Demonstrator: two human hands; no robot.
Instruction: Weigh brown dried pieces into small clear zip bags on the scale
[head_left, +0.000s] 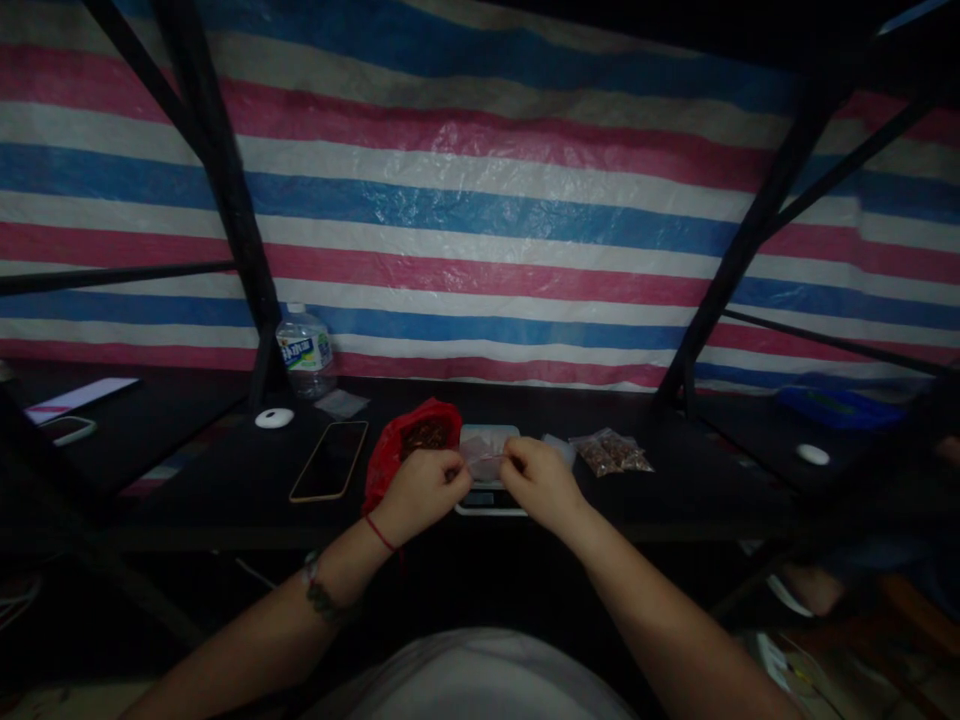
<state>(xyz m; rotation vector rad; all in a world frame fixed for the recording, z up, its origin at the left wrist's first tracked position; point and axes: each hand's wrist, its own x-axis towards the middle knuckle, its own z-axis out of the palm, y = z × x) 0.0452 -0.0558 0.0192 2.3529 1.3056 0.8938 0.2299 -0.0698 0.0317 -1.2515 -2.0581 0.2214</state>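
Between my hands, above a small digital scale [491, 508], is a small clear plastic bag [484, 462]. My left hand [429, 487] pinches its left edge, and my right hand [541, 480] pinches the right edge. Whether the bag holds anything is too dim to tell. Left of the scale, beside my left wrist, stands an opened red plastic bag [382, 455] with brown, grain-like pieces [427, 434] inside. To the right of my right hand lie filled clear packets [611, 453] of brown bits, with a pale plastic bag [559, 449] partly behind that hand.
A phone [330, 461] lies left of the red bag. Behind it are a white rounded object [274, 418], a clear flat packet [343, 404] and a plastic bottle [306, 350]. Dark metal posts [232, 220] frame the black table [585, 405]. A blue object [838, 408] sits far right.
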